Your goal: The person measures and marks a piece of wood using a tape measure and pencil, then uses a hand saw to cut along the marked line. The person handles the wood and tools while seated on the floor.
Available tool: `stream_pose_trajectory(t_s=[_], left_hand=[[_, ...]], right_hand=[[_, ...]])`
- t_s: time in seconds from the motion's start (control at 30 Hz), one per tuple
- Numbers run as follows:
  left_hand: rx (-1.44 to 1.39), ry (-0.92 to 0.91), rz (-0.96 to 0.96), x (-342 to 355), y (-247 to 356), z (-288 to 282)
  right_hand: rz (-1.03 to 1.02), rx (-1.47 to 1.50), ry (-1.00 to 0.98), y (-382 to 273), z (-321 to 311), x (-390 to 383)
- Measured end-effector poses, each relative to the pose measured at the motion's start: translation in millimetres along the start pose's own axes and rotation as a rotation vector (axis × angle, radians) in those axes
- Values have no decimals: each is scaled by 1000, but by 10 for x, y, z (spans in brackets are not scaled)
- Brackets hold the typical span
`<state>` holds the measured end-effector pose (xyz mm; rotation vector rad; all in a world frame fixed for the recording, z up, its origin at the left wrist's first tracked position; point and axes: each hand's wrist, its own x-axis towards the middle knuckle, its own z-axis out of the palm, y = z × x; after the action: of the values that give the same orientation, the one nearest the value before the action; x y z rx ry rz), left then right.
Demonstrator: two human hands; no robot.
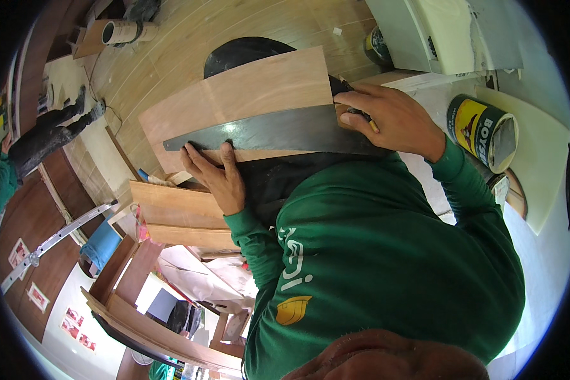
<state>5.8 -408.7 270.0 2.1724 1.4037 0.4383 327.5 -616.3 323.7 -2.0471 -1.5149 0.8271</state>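
Observing from the room: a thin plywood panel (253,88) is lying in front of the seated-looking person, over dark clothing, with a tapered metal blade (266,128) resting flat across it. The left hand (216,180) is pressing near the narrow end, fingers spread and grasping nothing. The right hand (399,117) is working at the wide end, fingers curled closed around a small black-and-yellow tool (373,125); I cannot tell whether this is a cutter or a marker.

Judgement: the person is probably aligning the blade as a straightedge for a line. The next move seems to be calling for firm left-hand pressure and a steady pull along the edge; the blade could be slipping if pressure is uneven.

Materials: the panel is showing a smooth, pale brown face and straight edges. The blade is giving off a dull grey sheen, its narrow tip bearing a small hole. Pale wooden boards (177,199) are lying beside the left forearm; a green-and-yellow bucket (472,126) is standing rightward.
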Motion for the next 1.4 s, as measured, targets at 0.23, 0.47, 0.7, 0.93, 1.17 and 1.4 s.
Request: stream_pose_trajectory(t_s=[0.23, 0.47, 0.7, 0.93, 1.17, 1.4], left_hand=[[47, 2, -5, 1, 21, -4], [33, 5, 11, 2, 3, 9], [21, 12, 25, 9, -31, -5], [16, 47, 11, 17, -35, -35], [0, 55, -2, -1, -24, -14], [5, 55, 6, -3, -49, -9]], right_hand=[[-35, -41, 43, 55, 55, 16], [-29, -9, 54, 35, 52, 16], [22, 2, 6, 29, 47, 23], [17, -71, 17, 21, 73, -9], [103, 37, -81, -39, -21, 70], [65, 31, -56, -9, 7, 68]])
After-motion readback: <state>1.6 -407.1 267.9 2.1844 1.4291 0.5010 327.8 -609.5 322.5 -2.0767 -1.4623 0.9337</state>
